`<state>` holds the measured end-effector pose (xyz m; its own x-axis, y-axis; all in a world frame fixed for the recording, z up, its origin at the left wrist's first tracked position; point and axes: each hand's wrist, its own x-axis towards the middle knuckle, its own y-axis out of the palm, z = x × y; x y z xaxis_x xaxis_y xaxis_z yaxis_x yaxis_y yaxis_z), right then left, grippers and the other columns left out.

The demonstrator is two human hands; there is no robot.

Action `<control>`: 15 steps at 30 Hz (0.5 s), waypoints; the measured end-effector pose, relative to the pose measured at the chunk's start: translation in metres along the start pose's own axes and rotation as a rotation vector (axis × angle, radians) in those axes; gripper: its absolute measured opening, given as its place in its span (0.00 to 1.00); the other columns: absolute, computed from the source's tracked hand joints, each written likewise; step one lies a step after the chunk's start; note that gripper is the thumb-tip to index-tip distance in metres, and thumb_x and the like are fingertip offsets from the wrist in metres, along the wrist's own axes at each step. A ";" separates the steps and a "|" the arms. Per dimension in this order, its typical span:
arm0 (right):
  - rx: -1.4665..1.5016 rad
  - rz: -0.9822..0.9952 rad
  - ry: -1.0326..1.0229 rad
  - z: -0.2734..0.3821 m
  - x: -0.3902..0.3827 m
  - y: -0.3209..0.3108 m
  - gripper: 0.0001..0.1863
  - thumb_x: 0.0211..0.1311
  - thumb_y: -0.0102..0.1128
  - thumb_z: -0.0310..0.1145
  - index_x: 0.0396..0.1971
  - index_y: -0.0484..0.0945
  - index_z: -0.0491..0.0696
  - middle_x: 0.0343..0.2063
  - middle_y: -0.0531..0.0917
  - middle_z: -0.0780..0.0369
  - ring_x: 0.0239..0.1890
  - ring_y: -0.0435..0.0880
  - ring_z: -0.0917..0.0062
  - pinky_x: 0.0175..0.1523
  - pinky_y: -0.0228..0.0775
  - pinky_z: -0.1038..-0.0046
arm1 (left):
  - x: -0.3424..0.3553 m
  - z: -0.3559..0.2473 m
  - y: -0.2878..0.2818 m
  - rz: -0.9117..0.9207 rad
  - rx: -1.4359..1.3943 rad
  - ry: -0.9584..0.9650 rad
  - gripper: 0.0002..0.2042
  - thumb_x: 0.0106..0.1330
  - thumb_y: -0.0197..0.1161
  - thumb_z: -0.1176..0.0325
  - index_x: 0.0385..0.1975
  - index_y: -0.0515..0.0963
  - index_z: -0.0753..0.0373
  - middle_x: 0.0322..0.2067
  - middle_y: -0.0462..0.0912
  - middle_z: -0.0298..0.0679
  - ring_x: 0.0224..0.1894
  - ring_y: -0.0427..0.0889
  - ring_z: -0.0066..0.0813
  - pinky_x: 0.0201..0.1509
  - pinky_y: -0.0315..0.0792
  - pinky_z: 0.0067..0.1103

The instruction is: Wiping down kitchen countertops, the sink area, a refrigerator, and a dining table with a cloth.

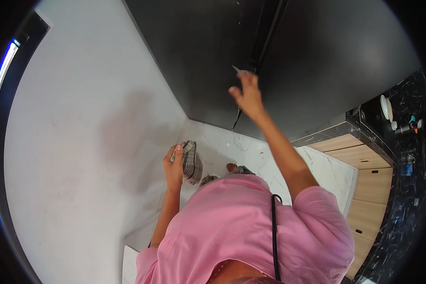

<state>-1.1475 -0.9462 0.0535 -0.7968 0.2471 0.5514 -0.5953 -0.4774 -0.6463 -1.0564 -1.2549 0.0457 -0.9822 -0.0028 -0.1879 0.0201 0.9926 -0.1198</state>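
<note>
My left hand [173,165] is closed on a checked grey-and-white cloth [190,163], which hangs down in folds beside the white wall. In front of me stands a tall dark double-door unit [326,57] that looks like a refrigerator. My right hand [248,97] is raised to the seam between its doors, thumb apart and fingers stretched, slightly blurred. At the fingertips shows a small pale pointed piece [240,70] on the door seam; whether the fingers touch it, I cannot make out.
A plain white wall [75,118] runs along the left. To the right are light wood cabinets [374,189] under a black marbled counter [412,156] bearing a white plate [386,108] and several small items. The floor [217,137] is white marbled tile.
</note>
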 end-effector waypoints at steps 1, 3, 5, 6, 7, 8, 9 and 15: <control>0.186 0.166 0.020 0.021 -0.018 0.000 0.33 0.57 0.68 0.35 0.62 0.67 0.48 0.58 0.69 0.52 0.57 0.76 0.59 0.58 0.72 0.66 | 0.005 -0.002 -0.001 -0.027 -0.020 -0.013 0.23 0.72 0.57 0.53 0.50 0.77 0.72 0.42 0.83 0.41 0.43 0.77 0.23 0.51 0.70 0.20; 0.568 0.413 0.019 0.082 -0.069 0.007 0.32 0.57 0.69 0.36 0.62 0.69 0.49 0.59 0.70 0.55 0.59 0.74 0.62 0.59 0.70 0.68 | 0.021 -0.009 0.005 0.093 -0.237 -0.012 0.26 0.72 0.56 0.51 0.53 0.75 0.72 0.45 0.81 0.42 0.45 0.77 0.24 0.52 0.70 0.21; 0.749 0.480 0.002 0.109 -0.090 0.006 0.32 0.56 0.69 0.34 0.62 0.70 0.49 0.60 0.71 0.57 0.60 0.74 0.64 0.60 0.70 0.69 | 0.033 -0.017 0.011 0.329 -0.645 -0.044 0.31 0.72 0.54 0.46 0.60 0.70 0.71 0.53 0.77 0.45 0.49 0.76 0.27 0.55 0.70 0.24; 0.687 0.491 0.035 0.115 -0.092 -0.003 0.30 0.57 0.68 0.31 0.61 0.71 0.49 0.60 0.72 0.58 0.59 0.75 0.66 0.58 0.71 0.69 | 0.032 -0.021 0.012 0.355 -0.653 -0.043 0.31 0.72 0.54 0.46 0.60 0.70 0.71 0.53 0.77 0.45 0.49 0.76 0.27 0.55 0.70 0.24; 0.625 0.498 0.069 0.120 -0.091 -0.010 0.29 0.57 0.66 0.28 0.61 0.71 0.49 0.60 0.73 0.60 0.58 0.76 0.69 0.57 0.72 0.70 | 0.030 -0.029 0.013 0.432 -0.643 -0.034 0.34 0.72 0.51 0.43 0.63 0.66 0.69 0.57 0.74 0.46 0.53 0.75 0.30 0.58 0.69 0.27; 0.565 0.505 0.102 0.122 -0.090 -0.016 0.28 0.58 0.65 0.25 0.61 0.72 0.49 0.60 0.74 0.61 0.57 0.77 0.71 0.56 0.73 0.71 | 0.027 -0.039 0.013 0.506 -0.633 -0.023 0.37 0.71 0.49 0.40 0.66 0.62 0.67 0.60 0.70 0.46 0.57 0.74 0.34 0.61 0.68 0.30; 0.591 0.423 0.192 0.112 -0.082 -0.028 0.27 0.58 0.63 0.22 0.59 0.73 0.48 0.55 0.77 0.62 0.54 0.78 0.76 0.54 0.74 0.73 | 0.026 -0.047 0.014 0.585 -0.623 -0.006 0.39 0.71 0.47 0.37 0.69 0.58 0.65 0.64 0.66 0.47 0.60 0.72 0.37 0.63 0.67 0.33; 0.418 -0.383 0.088 0.104 0.026 -0.204 0.22 0.61 0.61 0.24 0.57 0.73 0.43 0.45 0.82 0.64 0.46 0.77 0.80 0.55 0.70 0.76 | 0.019 -0.015 -0.047 0.489 -0.328 0.088 0.36 0.73 0.43 0.37 0.66 0.64 0.66 0.66 0.66 0.48 0.64 0.70 0.42 0.64 0.65 0.37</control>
<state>-1.0362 -0.9302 0.2544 -0.5488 0.5288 0.6474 -0.7658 -0.6287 -0.1357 -1.0785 -1.2994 0.0623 -0.8857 0.4600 -0.0625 0.4286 0.8621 0.2704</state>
